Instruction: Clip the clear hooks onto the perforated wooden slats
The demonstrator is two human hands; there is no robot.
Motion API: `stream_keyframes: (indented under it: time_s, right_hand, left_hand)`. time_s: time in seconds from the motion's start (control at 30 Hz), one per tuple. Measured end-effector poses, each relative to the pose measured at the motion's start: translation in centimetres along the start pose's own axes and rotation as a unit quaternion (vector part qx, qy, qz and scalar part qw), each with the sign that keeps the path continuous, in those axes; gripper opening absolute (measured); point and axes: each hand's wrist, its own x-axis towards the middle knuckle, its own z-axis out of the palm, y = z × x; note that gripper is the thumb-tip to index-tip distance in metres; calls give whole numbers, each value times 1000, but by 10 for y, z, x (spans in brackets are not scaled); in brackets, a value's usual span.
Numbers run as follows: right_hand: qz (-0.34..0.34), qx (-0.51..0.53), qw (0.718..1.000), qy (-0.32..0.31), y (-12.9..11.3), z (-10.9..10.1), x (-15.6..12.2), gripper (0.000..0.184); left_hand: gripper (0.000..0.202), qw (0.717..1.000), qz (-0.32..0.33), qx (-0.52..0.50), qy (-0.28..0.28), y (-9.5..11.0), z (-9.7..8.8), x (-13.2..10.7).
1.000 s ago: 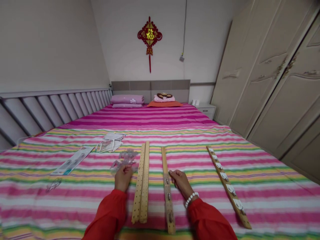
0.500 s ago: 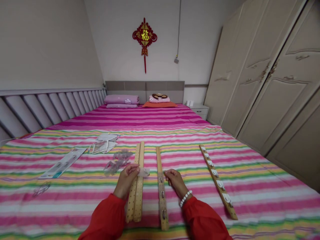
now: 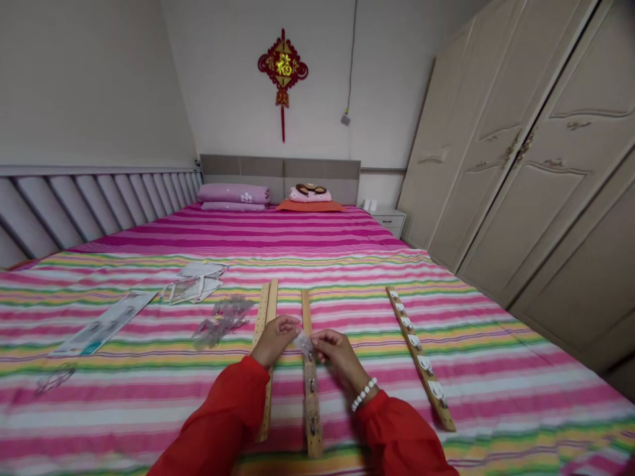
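Between thumb and fingers of my left hand (image 3: 278,338) is a small clear adhesive hook (image 3: 302,340), held over the middle wooden strip (image 3: 306,307). My right hand (image 3: 338,354), with a white bead bracelet at the wrist, pinches the same hook's right edge. Lower down, the middle strip carries several clear squares with metal hooks (image 3: 312,385). Under and beside my left forearm lie two bare wooden strips with small holes (image 3: 272,301), partly hidden. To the right lies a wooden strip (image 3: 446,418) bearing a row of white hooks (image 3: 415,342).
Left of my hands lie a pile of clear hook pieces (image 3: 225,320), paper and plastic packets (image 3: 198,284), a long hook package (image 3: 106,324) and a thin wire-like bundle (image 3: 55,378). A striped sheet (image 3: 362,291) covers the bed; a rail (image 3: 104,198) borders its left side.
My left hand has moved right with the clear hook, from above the bare strips to the middle strip. My right hand has come up to meet it. The view has shifted slightly.
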Motion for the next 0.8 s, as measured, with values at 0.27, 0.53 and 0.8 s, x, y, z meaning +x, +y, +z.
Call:
stream_keyframes:
  time_s: [0.27, 0.53, 0.8]
  right_hand:
    - [29, 50, 997, 49, -1, -2, 12, 19]
    - [49, 17, 992, 117, 22, -2, 31, 17]
    - [33, -30, 987, 151, 33, 1, 39, 21]
  left_hand:
    - [39, 996, -41, -76, 37, -4, 19, 20]
    - [34, 991, -98, -75, 44, -33, 20, 33]
    - [23, 993, -93, -32, 65, -54, 21, 48]
